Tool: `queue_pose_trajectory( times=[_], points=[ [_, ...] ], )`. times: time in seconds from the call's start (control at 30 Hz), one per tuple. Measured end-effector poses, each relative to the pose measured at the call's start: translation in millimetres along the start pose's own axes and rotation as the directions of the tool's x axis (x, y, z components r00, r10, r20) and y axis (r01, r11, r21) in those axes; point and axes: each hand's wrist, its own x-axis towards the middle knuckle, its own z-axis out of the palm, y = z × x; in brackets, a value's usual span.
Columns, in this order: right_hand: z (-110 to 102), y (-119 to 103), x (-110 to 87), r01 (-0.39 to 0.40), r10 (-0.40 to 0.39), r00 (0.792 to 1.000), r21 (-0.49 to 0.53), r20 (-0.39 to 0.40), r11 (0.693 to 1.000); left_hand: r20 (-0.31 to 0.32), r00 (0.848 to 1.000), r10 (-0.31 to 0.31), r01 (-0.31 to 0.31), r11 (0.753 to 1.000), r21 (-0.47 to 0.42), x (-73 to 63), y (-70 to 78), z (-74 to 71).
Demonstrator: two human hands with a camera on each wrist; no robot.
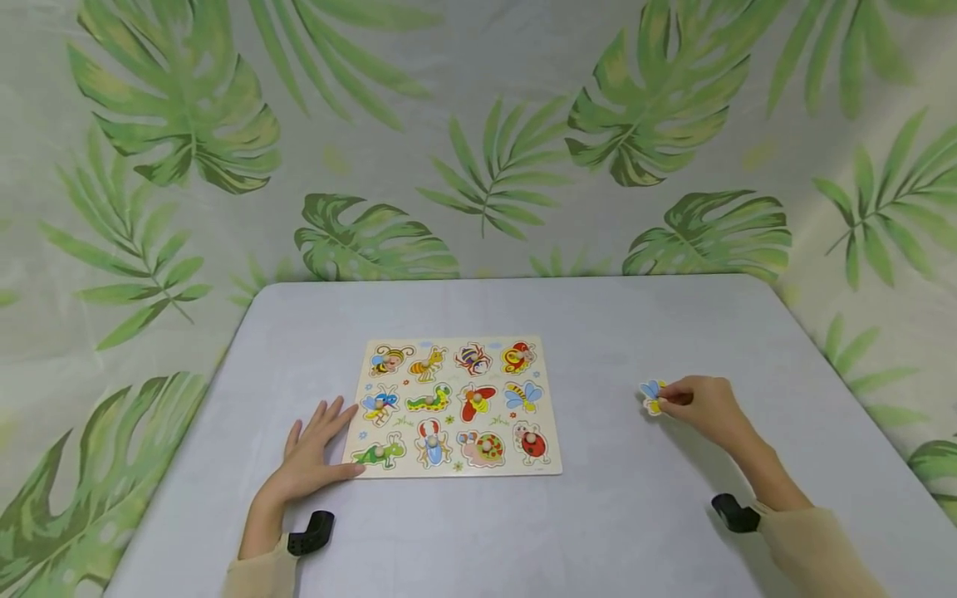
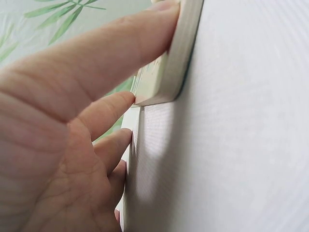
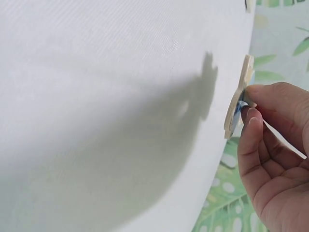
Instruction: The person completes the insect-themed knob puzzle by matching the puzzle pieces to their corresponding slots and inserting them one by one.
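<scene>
A wooden peg puzzle board (image 1: pixel 441 423) with colourful insect pictures lies flat on the table. Spread at its left edge, my left hand (image 1: pixel 310 453) has its thumb on the near left corner and fingertips touching the side; in the left wrist view the thumb (image 2: pixel 111 53) rests on the board's top. Well right of the board, my right hand (image 1: pixel 706 407) pinches a puzzle piece (image 1: pixel 650 398) with blue and yellow wings between thumb and fingers. In the right wrist view the piece (image 3: pixel 237 104) is raised off the table, its shadow beneath. Fingers cover its knob.
Most pictures on the board carry round wooden knobs; the blue-winged dragonfly picture (image 1: pixel 523 397) in the right column shows none. A white cloth covers the table (image 1: pixel 598 523). Leaf-patterned fabric (image 1: pixel 508 124) hangs behind and at both sides.
</scene>
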Motion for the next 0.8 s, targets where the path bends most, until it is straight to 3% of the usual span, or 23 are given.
queue_pose_trajectory(
  times=[0.37,0.8],
  points=[
    [10.4,-10.6,12.7,0.059,-0.058,0.998,-0.01,0.026,0.998,0.005,1.0,0.003,-0.003,1.0,-0.003,0.5,0.5,-0.3],
    [24.5,-32.4,32.5,0.123,-0.127,0.989,0.049,0.071,0.991,0.006,1.0,-0.014,0.014,1.0,-0.002,1.5,-0.7,0.6]
  ],
)
